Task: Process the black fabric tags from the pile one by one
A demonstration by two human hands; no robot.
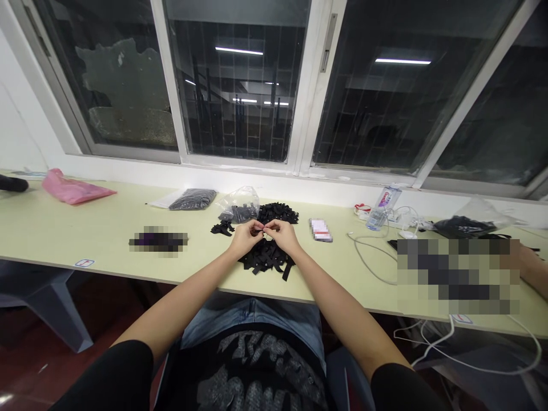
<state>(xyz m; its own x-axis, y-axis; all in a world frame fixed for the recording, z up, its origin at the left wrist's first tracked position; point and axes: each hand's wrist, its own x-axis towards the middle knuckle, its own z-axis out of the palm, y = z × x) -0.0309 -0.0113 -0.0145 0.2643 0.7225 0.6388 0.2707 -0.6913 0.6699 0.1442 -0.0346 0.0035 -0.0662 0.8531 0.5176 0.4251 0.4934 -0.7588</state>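
My left hand [246,237] and my right hand [283,235] meet at the fingertips over the table. Both are pinched closed, and whatever is between the fingers is too small to make out. Just below them lies a heap of short black fabric strips [268,258], some bearing small shiny dots. Behind my hands is a second pile of black strips [279,212]. A clear plastic bag [244,204] with black pieces in it stands to the left of that pile. A few loose black strips [222,228] lie near my left hand.
On the pale yellow table [103,228] are a pink bag [77,187], a dark packet [193,199] and a blurred dark item [158,241]. To the right are a phone-like item [321,229], a bottle [382,208], cables [368,264] and another person's arm [533,268].
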